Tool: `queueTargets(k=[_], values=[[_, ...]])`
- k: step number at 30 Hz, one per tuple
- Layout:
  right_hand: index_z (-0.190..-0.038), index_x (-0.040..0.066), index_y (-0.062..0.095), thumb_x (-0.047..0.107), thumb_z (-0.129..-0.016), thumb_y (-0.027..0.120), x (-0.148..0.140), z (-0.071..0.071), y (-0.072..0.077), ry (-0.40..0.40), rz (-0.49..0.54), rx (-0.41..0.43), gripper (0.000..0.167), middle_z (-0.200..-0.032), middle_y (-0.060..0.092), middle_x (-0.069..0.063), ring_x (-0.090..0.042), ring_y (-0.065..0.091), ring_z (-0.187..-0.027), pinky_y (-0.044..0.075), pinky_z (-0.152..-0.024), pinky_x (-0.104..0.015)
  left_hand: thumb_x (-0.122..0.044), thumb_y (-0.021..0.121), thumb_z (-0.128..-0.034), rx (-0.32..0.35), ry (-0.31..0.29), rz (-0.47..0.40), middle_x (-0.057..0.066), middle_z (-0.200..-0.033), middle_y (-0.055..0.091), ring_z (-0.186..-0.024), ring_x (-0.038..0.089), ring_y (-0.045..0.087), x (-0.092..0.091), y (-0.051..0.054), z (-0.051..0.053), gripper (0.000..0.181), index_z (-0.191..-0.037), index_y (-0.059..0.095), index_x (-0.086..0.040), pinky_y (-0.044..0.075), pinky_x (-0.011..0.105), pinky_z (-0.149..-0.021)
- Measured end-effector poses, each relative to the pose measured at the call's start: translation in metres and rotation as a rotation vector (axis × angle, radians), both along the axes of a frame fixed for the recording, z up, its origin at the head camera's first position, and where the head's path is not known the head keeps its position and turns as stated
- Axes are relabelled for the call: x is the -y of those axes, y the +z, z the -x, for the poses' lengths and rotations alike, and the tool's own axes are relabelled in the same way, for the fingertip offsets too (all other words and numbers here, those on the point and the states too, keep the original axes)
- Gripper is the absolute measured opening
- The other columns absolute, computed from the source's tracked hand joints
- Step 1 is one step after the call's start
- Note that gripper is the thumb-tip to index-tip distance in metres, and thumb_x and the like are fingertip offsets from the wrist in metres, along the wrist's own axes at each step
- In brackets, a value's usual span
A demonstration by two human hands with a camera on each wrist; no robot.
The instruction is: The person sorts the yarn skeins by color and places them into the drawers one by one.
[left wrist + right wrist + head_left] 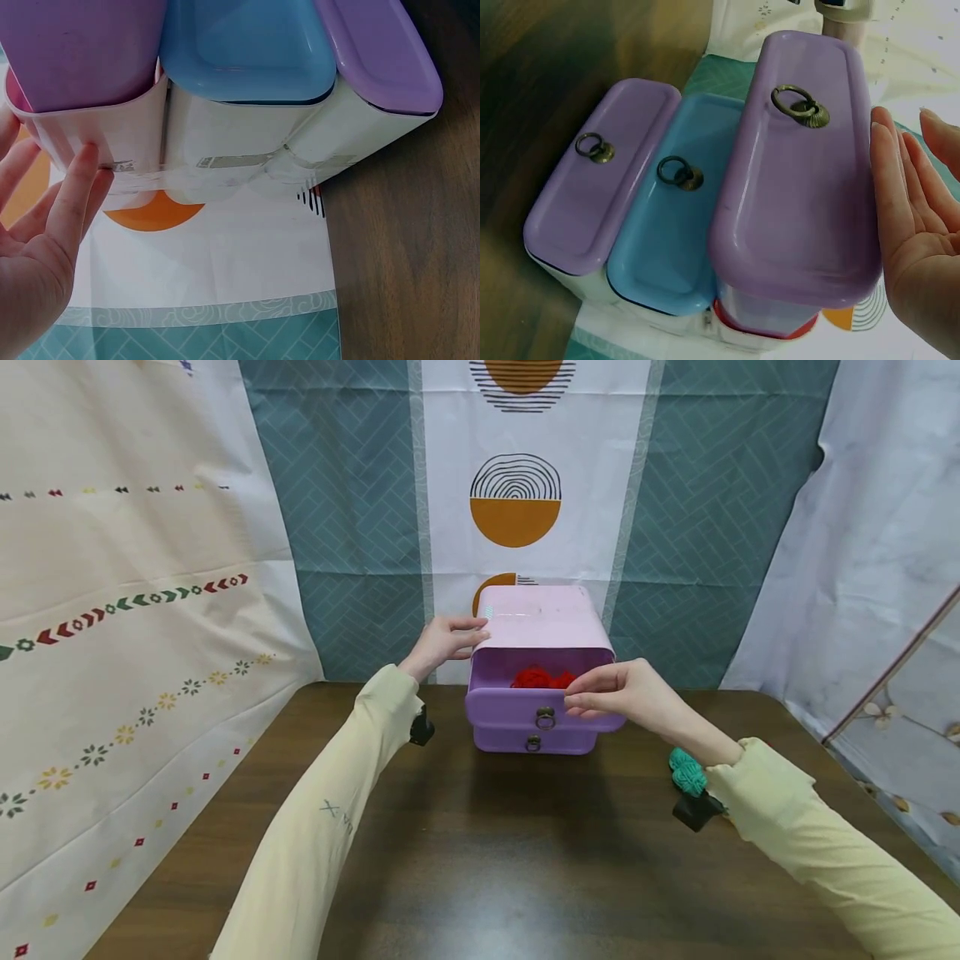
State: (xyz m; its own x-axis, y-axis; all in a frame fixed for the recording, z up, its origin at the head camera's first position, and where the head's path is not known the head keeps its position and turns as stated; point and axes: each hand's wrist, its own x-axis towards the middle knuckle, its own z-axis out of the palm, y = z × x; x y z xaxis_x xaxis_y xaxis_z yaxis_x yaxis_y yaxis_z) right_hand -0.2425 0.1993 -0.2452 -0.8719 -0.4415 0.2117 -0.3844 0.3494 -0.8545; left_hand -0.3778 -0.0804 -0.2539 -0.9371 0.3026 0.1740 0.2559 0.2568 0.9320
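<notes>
A small drawer unit with a pale pink top (540, 614) has its purple top drawer (502, 706) pulled out, and red yarn (532, 677) lies inside. My left hand (442, 645) rests extended fingers against the unit's upper left side, also visible in the left wrist view, hand (45, 247). My right hand (630, 696) is at the top drawer's upper right edge. In the right wrist view, the fingers of that hand (922, 217) lie straight along the edge of the drawer front (802, 195), off its ring handle (793, 103).
Below the pulled-out drawer are a blue drawer (671, 217) and another purple one (604, 176), both closed. Teal yarn (687, 772) lies on the wooden table (480, 860) beside my right wrist. Patterned cloths (360, 527) hang behind and at both sides.
</notes>
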Motion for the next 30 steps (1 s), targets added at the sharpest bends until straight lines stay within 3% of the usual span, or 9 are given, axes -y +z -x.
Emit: queueTargets(k=[7,12,16,20,25,30], values=[[-0.1,-0.007,0.064,0.01,-0.084,0.066,0.005,-0.008,-0.015,0.059,0.061,0.04,0.024,-0.089,0.066,-0.016,-0.029,0.064,-0.081,0.05,-0.075,-0.037,-0.023,0.067,-0.0832,0.001,-0.001,0.006,0.007,-0.12,0.054,-0.099,0.018,0.056,0.001,0.0,0.001,0.042,-0.121,0.059,-0.006,0.05,0.031,-0.076],[-0.101,-0.007,0.064,0.01,-0.084,0.066,0.009,-0.01,-0.028,0.021,0.062,0.044,0.025,-0.087,0.066,-0.015,-0.025,0.064,-0.078,0.05,-0.074,-0.036,-0.023,0.068,-0.0829,0.001,-0.003,-0.003,0.007,-0.12,0.054,-0.098,0.018,0.057,0.001,0.001,0.001,0.042,-0.12,0.059,-0.006,0.05,0.031,-0.076],[-0.104,-0.011,0.062,0.006,-0.084,0.065,0.013,-0.01,-0.036,0.001,0.1,0.042,0.026,-0.088,0.065,-0.017,-0.03,0.064,-0.079,0.051,-0.071,-0.037,-0.024,0.069,-0.0822,0.009,-0.006,0.0,0.006,-0.121,0.053,-0.099,0.017,0.056,0.001,0.001,0.001,0.043,-0.121,0.059,-0.007,0.05,0.031,-0.076],[-0.104,-0.012,0.06,0.003,-0.083,0.065,0.017,-0.011,-0.042,-0.012,0.132,-0.006,0.027,-0.089,0.065,-0.019,-0.033,0.063,-0.078,0.052,-0.068,-0.038,-0.024,0.068,-0.0823,0.007,-0.002,0.007,0.006,-0.121,0.053,-0.099,0.017,0.056,0.001,0.001,0.0,0.043,-0.121,0.059,-0.007,0.05,0.031,-0.076],[-0.103,-0.01,0.063,0.003,-0.082,0.066,0.021,-0.012,-0.048,-0.08,0.106,-0.085,0.026,-0.09,0.065,-0.018,-0.025,0.065,-0.073,0.051,-0.067,-0.038,-0.024,0.068,-0.0828,-0.002,0.002,0.009,0.006,-0.121,0.053,-0.099,0.017,0.056,0.001,0.002,0.0,0.042,-0.121,0.06,-0.007,0.05,0.031,-0.076],[-0.102,-0.011,0.063,0.003,-0.081,0.067,0.024,-0.011,-0.054,-0.1,0.081,-0.088,0.025,-0.091,0.065,-0.017,-0.023,0.065,-0.073,0.051,-0.069,-0.037,-0.025,0.068,-0.0822,0.007,0.0,0.009,0.006,-0.12,0.053,-0.1,0.017,0.055,0.0,0.002,0.0,0.043,-0.12,0.06,-0.007,0.05,0.031,-0.076]])
